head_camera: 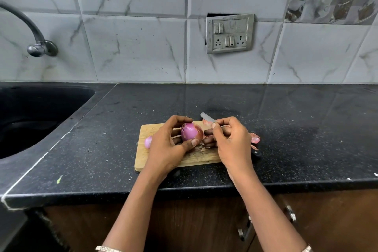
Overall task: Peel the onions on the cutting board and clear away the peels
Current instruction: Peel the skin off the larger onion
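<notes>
- Onion (191,131): partly peeled, held over the cutting board (143,155) near the counter's front edge. Dry skin remains on its right flank.
- Left hand (169,141): your fingers and thumb curl round the onion.
- Right hand (231,141): wrapped round the knife (207,117), blade pointing toward the counter's back edge.
- Key relation: the leftover skin faces your right hand, which is nearer for the next pull. The onion's long axis seems to run front to back.
- Peels (255,139): on the counter beside the board's right edge.

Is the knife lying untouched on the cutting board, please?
No, the right hand grips the knife, its blade poking out above the far edge of the cutting board.
</notes>
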A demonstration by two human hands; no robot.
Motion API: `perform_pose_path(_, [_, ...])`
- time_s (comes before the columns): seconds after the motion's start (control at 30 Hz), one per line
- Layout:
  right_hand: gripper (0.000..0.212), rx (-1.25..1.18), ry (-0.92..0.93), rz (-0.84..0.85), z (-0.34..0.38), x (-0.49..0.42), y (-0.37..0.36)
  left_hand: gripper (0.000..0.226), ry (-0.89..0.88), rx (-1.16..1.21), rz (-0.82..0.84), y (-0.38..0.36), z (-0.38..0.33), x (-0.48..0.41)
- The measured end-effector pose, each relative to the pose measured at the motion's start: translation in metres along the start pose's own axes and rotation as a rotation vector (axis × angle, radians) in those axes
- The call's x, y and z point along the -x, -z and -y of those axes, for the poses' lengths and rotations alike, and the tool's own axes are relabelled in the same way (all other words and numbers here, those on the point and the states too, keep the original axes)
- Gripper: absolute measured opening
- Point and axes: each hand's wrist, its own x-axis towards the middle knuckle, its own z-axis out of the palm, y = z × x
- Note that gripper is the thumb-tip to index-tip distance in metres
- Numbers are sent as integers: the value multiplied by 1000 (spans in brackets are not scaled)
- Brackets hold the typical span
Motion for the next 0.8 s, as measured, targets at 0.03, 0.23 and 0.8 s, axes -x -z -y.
perform_pose_path(0.03, [7, 5, 11, -3, 0, 0, 0, 48, 2, 9, 4, 0, 0, 0])
perform_pose_path(0.23, [26, 51, 28, 48, 6, 1, -1, 53, 13, 62, -2, 0, 1, 0])
perform_pose_path(0.8, [10, 227, 240, 51, 7, 4, -3, 52, -3, 44, 29, 1, -2, 0])
